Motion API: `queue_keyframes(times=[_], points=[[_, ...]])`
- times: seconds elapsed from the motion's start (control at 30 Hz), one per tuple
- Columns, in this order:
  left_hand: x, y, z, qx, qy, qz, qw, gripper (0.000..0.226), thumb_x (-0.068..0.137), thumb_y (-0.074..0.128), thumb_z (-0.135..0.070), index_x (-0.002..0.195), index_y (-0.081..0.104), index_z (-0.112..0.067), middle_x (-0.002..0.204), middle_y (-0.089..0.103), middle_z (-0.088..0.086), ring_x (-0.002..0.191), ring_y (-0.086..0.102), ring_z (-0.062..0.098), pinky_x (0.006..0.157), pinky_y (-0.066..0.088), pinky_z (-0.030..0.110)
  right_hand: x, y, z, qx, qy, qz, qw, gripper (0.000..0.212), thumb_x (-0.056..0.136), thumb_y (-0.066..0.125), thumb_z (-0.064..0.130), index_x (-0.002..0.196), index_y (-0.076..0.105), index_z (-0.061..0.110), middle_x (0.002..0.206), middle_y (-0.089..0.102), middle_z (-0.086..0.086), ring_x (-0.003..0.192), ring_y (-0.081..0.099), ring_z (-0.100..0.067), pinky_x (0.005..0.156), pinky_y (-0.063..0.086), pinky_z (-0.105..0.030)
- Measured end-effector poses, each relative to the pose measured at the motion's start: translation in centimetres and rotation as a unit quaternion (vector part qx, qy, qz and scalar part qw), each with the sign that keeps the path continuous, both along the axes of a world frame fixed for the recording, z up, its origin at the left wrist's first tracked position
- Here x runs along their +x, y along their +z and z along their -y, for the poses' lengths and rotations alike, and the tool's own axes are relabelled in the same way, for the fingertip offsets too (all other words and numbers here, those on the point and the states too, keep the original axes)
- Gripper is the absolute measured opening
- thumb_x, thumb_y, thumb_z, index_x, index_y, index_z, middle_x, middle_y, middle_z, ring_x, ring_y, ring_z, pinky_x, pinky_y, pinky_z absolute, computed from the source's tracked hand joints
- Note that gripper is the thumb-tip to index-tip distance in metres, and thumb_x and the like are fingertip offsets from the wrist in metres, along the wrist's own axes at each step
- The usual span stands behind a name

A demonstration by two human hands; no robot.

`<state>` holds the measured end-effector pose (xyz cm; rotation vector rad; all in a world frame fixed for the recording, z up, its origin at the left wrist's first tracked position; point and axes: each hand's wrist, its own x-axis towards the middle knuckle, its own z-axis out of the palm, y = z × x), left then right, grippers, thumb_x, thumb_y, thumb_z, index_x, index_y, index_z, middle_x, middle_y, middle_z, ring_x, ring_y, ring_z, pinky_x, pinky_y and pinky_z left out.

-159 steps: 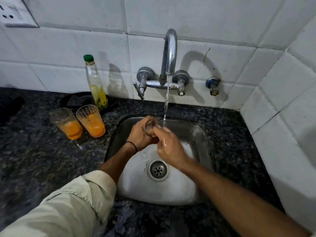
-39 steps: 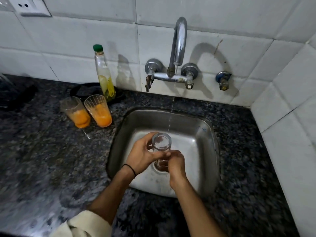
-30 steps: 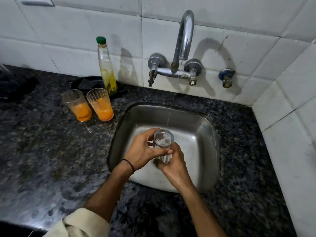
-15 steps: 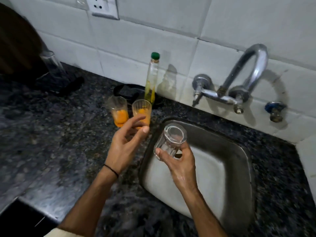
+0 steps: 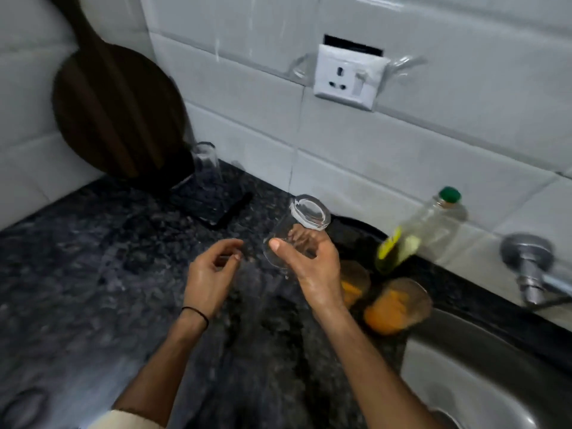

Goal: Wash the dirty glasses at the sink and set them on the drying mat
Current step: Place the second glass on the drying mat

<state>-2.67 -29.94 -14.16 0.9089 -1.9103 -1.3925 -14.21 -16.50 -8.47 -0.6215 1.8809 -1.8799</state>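
Note:
My right hand (image 5: pixel 312 267) grips a clear washed glass (image 5: pixel 301 224), tilted with its base up and to the right, above the dark counter. My left hand (image 5: pixel 210 274) hovers just left of it with loosely curled fingers and holds nothing. A dark drying mat (image 5: pixel 223 205) lies at the back by the wall, with one clear glass (image 5: pixel 205 162) standing upside down on it. Two dirty glasses with orange residue (image 5: pixel 399 308) (image 5: pixel 353 283) stand on the counter beside the steel sink (image 5: pixel 483 376) at the lower right.
A soap bottle with a green cap (image 5: pixel 414 236) stands behind the dirty glasses. A round dark wooden board (image 5: pixel 114 109) leans on the wall at the left. A wall socket (image 5: pixel 346 77) sits above. The tap's valve (image 5: pixel 529 267) shows at the right edge.
The view has swung left from the sink to the counter. My left hand has let go of the glass, and my right hand has carried it out of the sink toward the mat.

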Motion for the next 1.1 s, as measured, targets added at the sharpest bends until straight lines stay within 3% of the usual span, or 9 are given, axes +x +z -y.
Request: queue_keyframes(times=[0.17,0.3,0.5,0.6,0.67,0.77,0.93,1.03,1.1], points=[[0.3,-1.4,9.3,-0.038,0.012,0.06,0.997,0.028,0.092,0.061,-0.006,0.106,0.066,-0.029,0.1,0.068,-0.006,0.091,0.064,0.008,0.083,0.053,0.023,-1.2,-2.1,9.9,0.01,0.006,-0.003,1.0,0.027,0.077,0.086,0.016,0.092,0.065,0.01,0.07,0.065,0.016,0.067,0.061,0.001,0.066,0.047,-0.016],[0.0,-3.5,14.8,-0.143,0.015,0.184,0.972,0.032,0.092,0.061,-0.016,0.124,0.061,-0.015,0.123,0.058,0.003,0.112,0.057,0.022,0.096,0.047,0.034,-2.3,-4.0,15.7,0.019,-0.019,-0.016,1.0,0.028,0.075,0.087,0.022,0.092,0.065,0.013,0.07,0.063,0.017,0.068,0.059,-0.001,0.067,0.047,-0.017],[-0.1,-5.7,20.1,-0.17,-0.01,0.391,0.904,0.081,0.094,0.047,-0.057,0.156,0.014,-0.017,0.165,0.003,0.001,0.152,0.002,0.021,0.121,0.008,0.048,-3.6,-6.1,23.4,0.075,-0.024,-0.053,0.995,0.044,0.07,0.089,0.041,0.094,0.069,0.011,0.091,0.07,-0.014,0.08,0.069,-0.026,0.072,0.057,-0.04],[0.3,-6.2,22.1,-0.152,-0.026,0.45,0.88,0.1,0.086,0.038,-0.075,0.157,-0.003,-0.019,0.164,-0.012,-0.004,0.151,-0.012,0.019,0.12,-0.005,0.05,-3.5,-6.4,26.6,0.096,-0.036,-0.084,0.991,0.044,0.069,0.09,0.039,0.072,0.061,0.007,0.073,0.064,-0.015,0.063,0.062,-0.027,0.061,0.055,-0.04],[0.7,-6.8,22.7,-0.129,-0.035,0.459,0.878,0.107,0.08,0.032,-0.083,0.156,-0.011,-0.021,0.163,-0.019,-0.007,0.15,-0.018,0.017,0.119,-0.009,0.051,-3.0,-6.8,28.4,0.088,-0.032,-0.09,0.991,0.038,0.068,0.091,0.033,0.068,0.057,0.016,0.07,0.06,-0.007,0.061,0.058,-0.018,0.061,0.054,-0.032],[1.2,-7.5,22.3,-0.14,-0.034,0.449,0.882,0.107,0.077,0.021,-0.087,0.153,-0.02,-0.024,0.159,-0.029,-0.01,0.147,-0.025,0.014,0.119,-0.014,0.051,-1.8,-7.3,30.4,0.084,-0.026,-0.103,0.991,0.035,0.065,0.092,0.036,0.077,0.06,0.028,0.093,0.064,-0.011,0.08,0.065,-0.017,0.07,0.055,-0.026],[1.2,-7.9,22.4,-0.153,-0.026,0.444,0.883,0.106,0.076,0.016,-0.087,0.152,-0.023,-0.024,0.157,-0.033,-0.011,0.145,-0.029,0.012,0.117,-0.017,0.05,-0.8,-8.6,32.4,0.131,-0.016,-0.157,0.979,0.04,0.067,0.091,0.037,0.085,0.059,0.022,0.094,0.049,0.005,0.075,0.053,-0.003,0.065,0.042,-0.01],[1.3,-8.0,22.5,-0.161,-0.024,0.447,0.88,0.106,0.076,0.015,-0.087,0.152,-0.024,-0.023,0.156,-0.034,-0.01,0.144,-0.03,0.012,0.116,-0.018,0.05,-0.7,-9.4,32.8,0.147,-0.009,-0.191,0.97,0.045,0.067,0.09,0.04,0.098,0.066,0.018,0.095,0.047,0.007,0.079,0.053,-0.002,0.072,0.044,-0.014],[1.2,-8.1,22.6,-0.165,-0.021,0.446,0.879,0.106,0.076,0.014,-0.086,0.151,-0.025,-0.023,0.156,-0.034,-0.01,0.144,-0.03,0.012,0.116,-0.017,0.05,-0.8,-10.0,32.9,0.16,-0.013,-0.207,0.965,0.047,0.065,0.089,0.047,0.098,0.067,0.022,0.093,0.047,0.011,0.08,0.053,-0.004,0.082,0.05,-0.031]])
